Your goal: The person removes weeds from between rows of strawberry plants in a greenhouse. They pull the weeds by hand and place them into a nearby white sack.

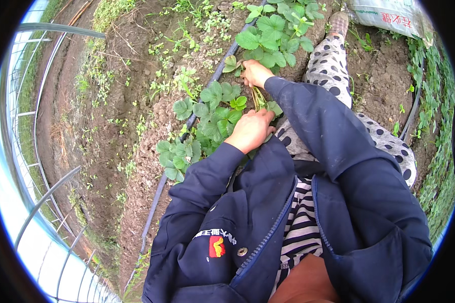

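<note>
My left hand (252, 128) is closed around a bunch of strawberry leaf stems (257, 97), with green leaf blades (275, 108) showing beside its fingers. Farther forward, my right hand (256, 74) reaches low to the soil, its fingers bent around stems at the upper end of the bunch. A small brownish strawberry leaf (231, 64) sticks out by its fingertips, which are partly hidden. One leafy strawberry plant (216, 117) grows left of my left hand. Another strawberry plant (276, 36) stands just beyond my right hand.
A black drip hose (222, 66) runs along the bed beside the plants. Small weeds (185, 38) dot the soil at left. Metal greenhouse hoops (47, 202) and plastic film line the left rim. A printed white sack (386, 17) lies at upper right, near my shoe (339, 23).
</note>
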{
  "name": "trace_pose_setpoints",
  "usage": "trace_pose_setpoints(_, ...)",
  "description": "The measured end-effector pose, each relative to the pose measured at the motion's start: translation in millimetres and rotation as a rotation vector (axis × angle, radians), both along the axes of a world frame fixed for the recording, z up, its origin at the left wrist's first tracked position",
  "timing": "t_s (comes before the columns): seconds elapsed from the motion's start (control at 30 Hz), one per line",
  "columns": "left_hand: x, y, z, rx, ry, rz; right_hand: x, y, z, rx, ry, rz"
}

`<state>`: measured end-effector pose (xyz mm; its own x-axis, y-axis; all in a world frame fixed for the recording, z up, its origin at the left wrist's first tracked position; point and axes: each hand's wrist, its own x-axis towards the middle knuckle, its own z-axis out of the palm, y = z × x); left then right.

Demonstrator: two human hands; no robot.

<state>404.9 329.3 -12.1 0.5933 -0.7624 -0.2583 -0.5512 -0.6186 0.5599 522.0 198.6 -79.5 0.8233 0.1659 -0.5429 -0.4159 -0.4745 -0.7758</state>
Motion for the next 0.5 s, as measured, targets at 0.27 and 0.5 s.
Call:
trace_pose_setpoints(0.27, 37, 32, 34, -0.217, 0.616, 0.308, 27, -31, 16, 0.069, -0.295, -0.089)
trace_pose_setpoints(0.5, 88, 59, 26, -0.594, 0.588, 0.977, 1, -36, 29, -0.428, -0.14, 0.294)
